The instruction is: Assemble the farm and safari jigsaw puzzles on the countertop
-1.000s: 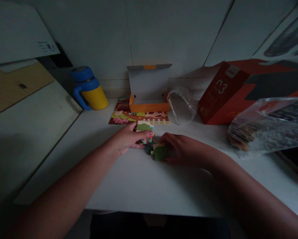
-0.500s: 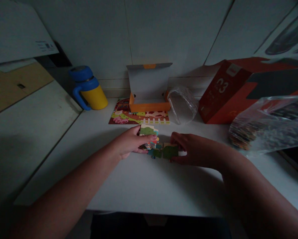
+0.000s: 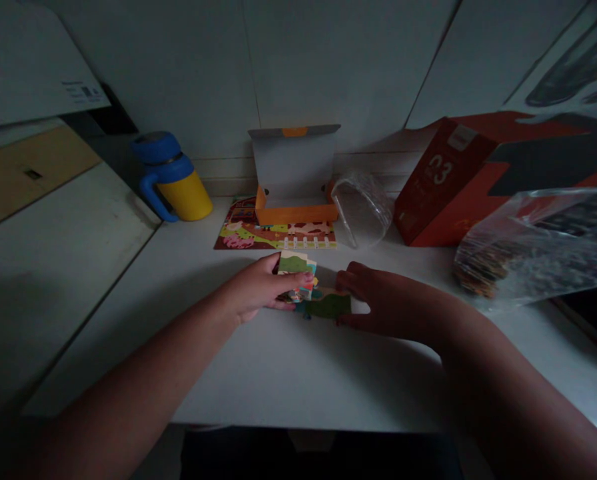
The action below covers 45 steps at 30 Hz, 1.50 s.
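Note:
My left hand rests on the white table with its fingers curled over a small cluster of colourful puzzle pieces. Just to the right, my right hand pinches a green puzzle piece that lies flat on the table and touches the cluster. Both hands meet near the table's middle.
Behind the hands lies a picture card under an open orange box. A clear plastic bag, a red carton and a plastic bag of pieces stand to the right. A blue-and-yellow jug is at the back left.
My right hand brought the green piece from a lifted, tilted hold down flat against the cluster held by my left hand. The left hand barely moved.

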Tool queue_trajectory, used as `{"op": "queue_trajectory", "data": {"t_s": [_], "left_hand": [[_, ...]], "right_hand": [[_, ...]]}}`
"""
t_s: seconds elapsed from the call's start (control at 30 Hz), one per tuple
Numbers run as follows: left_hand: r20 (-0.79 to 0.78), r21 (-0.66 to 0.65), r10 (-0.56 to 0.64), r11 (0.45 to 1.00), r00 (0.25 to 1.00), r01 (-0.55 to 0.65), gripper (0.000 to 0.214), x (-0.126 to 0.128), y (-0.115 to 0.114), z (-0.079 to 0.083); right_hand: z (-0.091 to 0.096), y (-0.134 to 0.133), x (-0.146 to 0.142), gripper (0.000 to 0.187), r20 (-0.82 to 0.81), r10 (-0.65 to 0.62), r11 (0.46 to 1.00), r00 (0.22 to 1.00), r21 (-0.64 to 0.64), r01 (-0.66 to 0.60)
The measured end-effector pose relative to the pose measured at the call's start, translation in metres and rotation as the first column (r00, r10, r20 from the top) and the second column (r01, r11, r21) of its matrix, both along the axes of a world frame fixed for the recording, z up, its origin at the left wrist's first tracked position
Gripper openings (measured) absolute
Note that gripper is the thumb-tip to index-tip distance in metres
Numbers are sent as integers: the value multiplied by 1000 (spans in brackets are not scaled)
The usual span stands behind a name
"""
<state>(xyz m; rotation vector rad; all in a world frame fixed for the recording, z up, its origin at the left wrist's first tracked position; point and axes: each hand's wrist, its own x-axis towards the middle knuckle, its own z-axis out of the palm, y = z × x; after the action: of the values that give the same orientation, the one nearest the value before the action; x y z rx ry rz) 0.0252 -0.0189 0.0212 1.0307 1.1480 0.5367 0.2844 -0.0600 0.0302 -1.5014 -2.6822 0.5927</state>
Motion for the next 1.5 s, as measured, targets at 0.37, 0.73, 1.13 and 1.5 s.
{"op": "queue_trajectory", "data": {"t_s": [0.37, 0.73, 1.13, 1.5], "left_hand": [[96, 216, 90, 970, 991, -109, 51, 1, 9, -9], [188, 384, -14, 921, 982, -61, 54, 11, 6, -22], [130, 404, -62, 915, 990, 5, 59, 16, 5, -31], [-98, 604, -135, 779, 986, 167, 49, 15, -2, -30]], "right_hand": [[-19, 18, 6, 40, 42, -87, 973, 995, 219, 76], [-33, 36, 0, 26, -68, -88, 945, 994, 308, 105], [-16, 20, -17, 38, -634, -64, 948, 771, 203, 246], [-17, 19, -26, 28, -702, -82, 953, 708, 152, 261]]}}
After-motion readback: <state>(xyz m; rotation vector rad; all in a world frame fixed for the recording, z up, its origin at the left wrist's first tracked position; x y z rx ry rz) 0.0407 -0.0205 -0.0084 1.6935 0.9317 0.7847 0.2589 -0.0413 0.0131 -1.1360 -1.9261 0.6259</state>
